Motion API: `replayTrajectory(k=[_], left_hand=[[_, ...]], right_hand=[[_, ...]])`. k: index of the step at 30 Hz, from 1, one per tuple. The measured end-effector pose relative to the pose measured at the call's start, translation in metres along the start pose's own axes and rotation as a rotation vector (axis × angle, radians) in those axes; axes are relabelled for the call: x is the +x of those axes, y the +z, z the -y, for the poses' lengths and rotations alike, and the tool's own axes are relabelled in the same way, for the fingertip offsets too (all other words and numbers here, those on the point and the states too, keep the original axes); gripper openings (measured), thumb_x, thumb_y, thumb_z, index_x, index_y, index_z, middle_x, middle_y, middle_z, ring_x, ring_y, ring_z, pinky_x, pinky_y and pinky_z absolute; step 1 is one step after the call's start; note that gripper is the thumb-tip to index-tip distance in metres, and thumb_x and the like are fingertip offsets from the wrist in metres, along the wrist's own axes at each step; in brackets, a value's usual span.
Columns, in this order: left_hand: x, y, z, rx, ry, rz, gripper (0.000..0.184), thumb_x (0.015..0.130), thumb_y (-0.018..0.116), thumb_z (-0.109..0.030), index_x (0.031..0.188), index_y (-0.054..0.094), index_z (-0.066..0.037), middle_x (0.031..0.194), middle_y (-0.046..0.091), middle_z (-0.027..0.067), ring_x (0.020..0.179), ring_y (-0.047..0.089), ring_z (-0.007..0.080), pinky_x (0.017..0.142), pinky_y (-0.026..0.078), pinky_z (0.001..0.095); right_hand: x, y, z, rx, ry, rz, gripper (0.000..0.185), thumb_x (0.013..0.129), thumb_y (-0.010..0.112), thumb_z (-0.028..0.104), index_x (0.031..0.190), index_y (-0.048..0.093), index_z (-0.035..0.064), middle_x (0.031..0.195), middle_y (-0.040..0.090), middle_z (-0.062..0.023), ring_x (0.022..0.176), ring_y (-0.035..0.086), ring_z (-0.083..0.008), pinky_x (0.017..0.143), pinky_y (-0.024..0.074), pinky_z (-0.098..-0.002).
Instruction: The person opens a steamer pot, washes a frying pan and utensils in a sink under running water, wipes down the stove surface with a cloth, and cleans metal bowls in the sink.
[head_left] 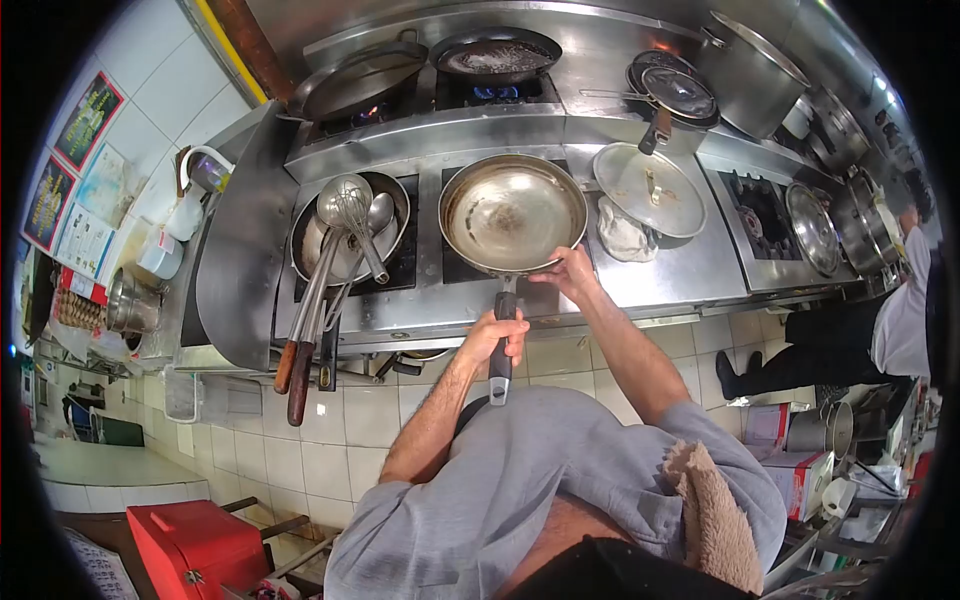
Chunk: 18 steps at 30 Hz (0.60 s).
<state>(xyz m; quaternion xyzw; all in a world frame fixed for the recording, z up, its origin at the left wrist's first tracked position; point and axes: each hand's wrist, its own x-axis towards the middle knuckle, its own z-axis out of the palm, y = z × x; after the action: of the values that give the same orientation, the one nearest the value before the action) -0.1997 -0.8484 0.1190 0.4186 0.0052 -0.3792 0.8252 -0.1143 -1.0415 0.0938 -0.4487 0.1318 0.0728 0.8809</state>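
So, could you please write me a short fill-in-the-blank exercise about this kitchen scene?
The left hand grips the ____ of the pan.
The hand at that pan's rim is the ____ one.
The whisk rests in another pan, on the view's ____ side.
The box at the bottom left is ____.

Missing words: handle; right; left; red.
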Motion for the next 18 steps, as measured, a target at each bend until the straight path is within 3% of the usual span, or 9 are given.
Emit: replayTrajectory(k=[6, 9, 18], left_hand=[[0.017, -0.009, -0.01, 0.004, -0.002, -0.015, 0.018, 0.078, 0.058, -0.01, 0.071, 0.041, -0.009, 0.053, 0.042, -0.0005, 0.041, 0.044, 0.0094, 0.039, 0.041, 0.0281], [0.025, -0.019, -0.005, 0.002, 0.003, -0.007, 0.016, 0.077, 0.058, -0.01, 0.08, 0.042, -0.011, 0.055, 0.04, -0.0027, 0.04, 0.041, 0.0077, 0.037, 0.039, 0.0278], [0.027, -0.037, -0.017, -0.057, -0.079, 0.052, 0.018, 0.078, 0.061, -0.01, 0.085, 0.045, -0.011, 0.055, 0.039, -0.0027, 0.041, 0.043, 0.0086, 0.037, 0.038, 0.0272]], right_hand=[[0.03, -0.005, -0.004, 0.029, 0.046, 0.054, 0.034, 0.066, 0.049, 0.001, 0.099, 0.044, -0.0062, 0.078, 0.058, -0.0209, 0.067, 0.062, -0.0329, 0.057, 0.0552, -0.0491], [0.037, -0.007, -0.006, 0.027, 0.033, 0.065, 0.033, 0.066, 0.048, -0.001, 0.098, 0.044, -0.0062, 0.08, 0.058, -0.021, 0.067, 0.062, -0.0337, 0.058, 0.0549, -0.0493], [0.04, 0.002, -0.005, 0.01, 0.022, 0.016, 0.02, 0.068, 0.047, -0.003, 0.086, 0.051, -0.0106, 0.081, 0.06, -0.0217, 0.069, 0.062, -0.0324, 0.06, 0.0544, -0.049]])
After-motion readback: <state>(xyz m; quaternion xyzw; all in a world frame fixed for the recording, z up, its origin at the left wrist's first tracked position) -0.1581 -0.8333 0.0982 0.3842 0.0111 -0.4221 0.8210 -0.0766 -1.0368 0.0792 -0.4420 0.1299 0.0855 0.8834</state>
